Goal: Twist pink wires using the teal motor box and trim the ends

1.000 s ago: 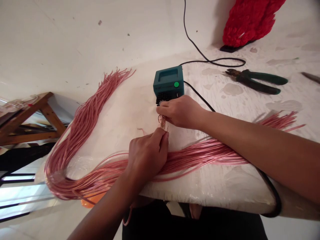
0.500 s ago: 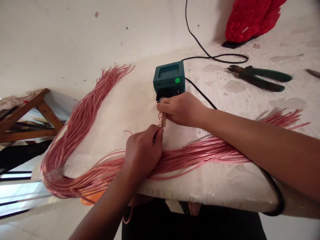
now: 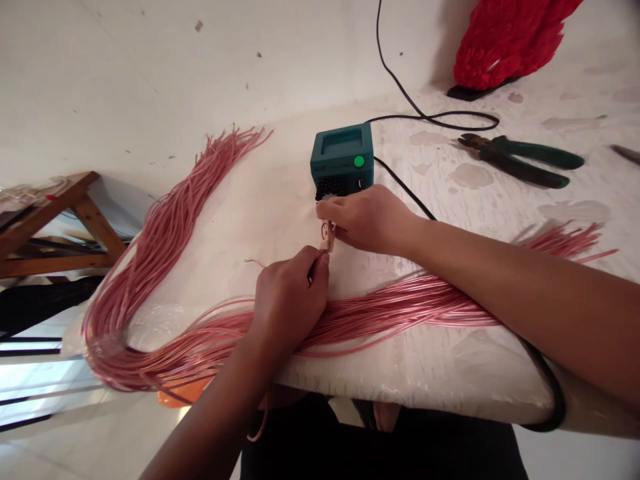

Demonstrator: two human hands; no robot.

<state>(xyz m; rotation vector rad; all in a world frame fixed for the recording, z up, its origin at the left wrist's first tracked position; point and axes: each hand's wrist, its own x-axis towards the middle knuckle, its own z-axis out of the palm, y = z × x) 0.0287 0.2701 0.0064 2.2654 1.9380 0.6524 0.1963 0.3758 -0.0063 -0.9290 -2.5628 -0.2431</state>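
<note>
A long bundle of pink strands [image 3: 165, 233] curves across the white table [image 3: 260, 200] and loops over its left edge. My left hand [image 3: 290, 300] rests on the bundle with its fingers pinched on one pink strand. Just above it, my right hand [image 3: 367, 219] is closed on a small pinkish piece [image 3: 327, 235] that hangs from its fingers, right in front of a teal box with a green button [image 3: 343, 160]. The tips of both hands nearly meet at that piece.
A black cable [image 3: 425, 119] runs from the teal box toward the back. Green-handled pliers [image 3: 520, 160] lie at the right. A red feathery object [image 3: 510, 40] stands at the back right. A wooden frame [image 3: 55, 227] is off the table's left side.
My left hand has drawn back slightly toward me and leftward from the small piece, keeping its pinch. The right hand stays by the teal box. The view has shifted a little.
</note>
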